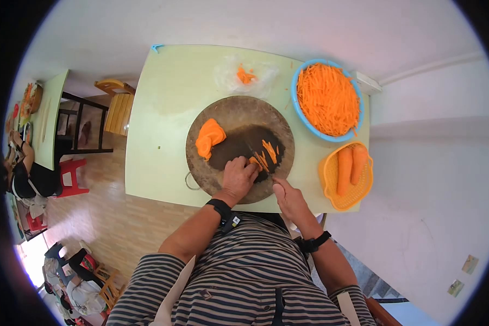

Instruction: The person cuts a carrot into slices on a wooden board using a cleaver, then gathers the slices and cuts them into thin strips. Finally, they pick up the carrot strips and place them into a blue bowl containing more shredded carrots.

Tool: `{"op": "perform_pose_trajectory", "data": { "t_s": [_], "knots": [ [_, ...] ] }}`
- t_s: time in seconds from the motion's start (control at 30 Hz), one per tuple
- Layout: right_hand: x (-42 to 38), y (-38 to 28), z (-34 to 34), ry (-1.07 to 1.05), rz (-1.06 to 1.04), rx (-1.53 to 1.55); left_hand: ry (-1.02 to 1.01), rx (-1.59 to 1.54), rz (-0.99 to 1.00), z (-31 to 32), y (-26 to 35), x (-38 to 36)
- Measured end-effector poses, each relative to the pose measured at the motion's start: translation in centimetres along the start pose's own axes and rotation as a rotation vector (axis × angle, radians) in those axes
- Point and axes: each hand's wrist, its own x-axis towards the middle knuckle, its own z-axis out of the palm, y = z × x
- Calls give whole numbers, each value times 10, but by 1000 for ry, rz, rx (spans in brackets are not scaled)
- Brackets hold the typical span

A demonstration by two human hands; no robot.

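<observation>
A round wooden chopping board lies on the pale green table, its middle dark and wet. My left hand is closed, with curled fingers pressing a small stack of carrot slices onto the board. My right hand is wrapped around the handle of a knife, whose thin blade lies beside the left fingertips and is hard to make out. Just past the blade are a few cut carrot strips. A pile of carrot slices sits at the board's left side.
At the back right stands a blue basin heaped with shredded carrot. A yellow basket beside it holds two whole carrots. Carrot bits rest on a clear plastic bag behind the board. Other people sit far left.
</observation>
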Motion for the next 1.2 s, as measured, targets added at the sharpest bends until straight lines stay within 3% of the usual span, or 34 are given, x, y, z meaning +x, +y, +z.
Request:
{"op": "perform_pose_trajectory", "data": {
  "t_s": [0.23,0.37,0.47,0.53,0.73,0.93,1.2],
  "knots": [
    [-12,-1,1,-50,34,-183,-61,73,10,-4,-2,1],
    [-1,0,2,-63,23,-192,-69,69,15,-5,-2,1],
    [5,1,1,19,-54,-68,-34,45,8,4,-5,-2],
    [6,2,1,23,19,57,-15,27,11,4,-3,0],
    [-11,8,-2,-61,1,-116,-26,59,0,2,-4,-3],
    [-12,9,0,9,-85,-93,-50,81,7,-2,-2,-1],
    [-10,8,3,-7,-42,-149,-73,83,16,-2,-5,-1]
  ]
}}
